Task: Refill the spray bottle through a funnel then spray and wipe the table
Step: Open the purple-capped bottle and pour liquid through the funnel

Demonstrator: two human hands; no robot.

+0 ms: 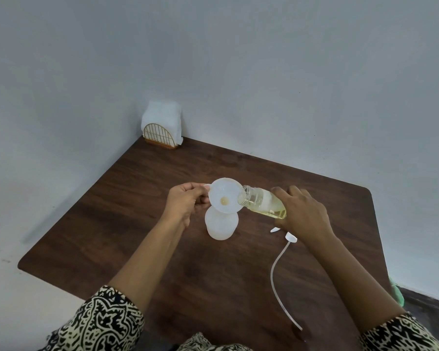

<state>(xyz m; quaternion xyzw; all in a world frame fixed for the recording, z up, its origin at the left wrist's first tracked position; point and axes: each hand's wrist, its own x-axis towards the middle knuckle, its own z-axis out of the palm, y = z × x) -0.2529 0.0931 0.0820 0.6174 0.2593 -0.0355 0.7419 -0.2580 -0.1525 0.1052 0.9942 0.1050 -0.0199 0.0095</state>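
Note:
A white translucent spray bottle [221,225] stands open on the dark wooden table [137,198], with a white funnel [223,196] set in its neck. My left hand [185,202] pinches the funnel's tab at its left rim. My right hand [302,211] grips a clear bottle of pale yellow liquid [262,202], tilted almost flat with its open mouth over the funnel's right rim. A little liquid sits at the funnel's hole. The spray head with its long dip tube [279,269] lies on the table under my right forearm, partly hidden.
A gold wire napkin holder with white napkins [162,127] stands in the far left corner against the wall. A small white piece [275,229] lies by my right hand. Something green [397,292] shows past the table's right edge.

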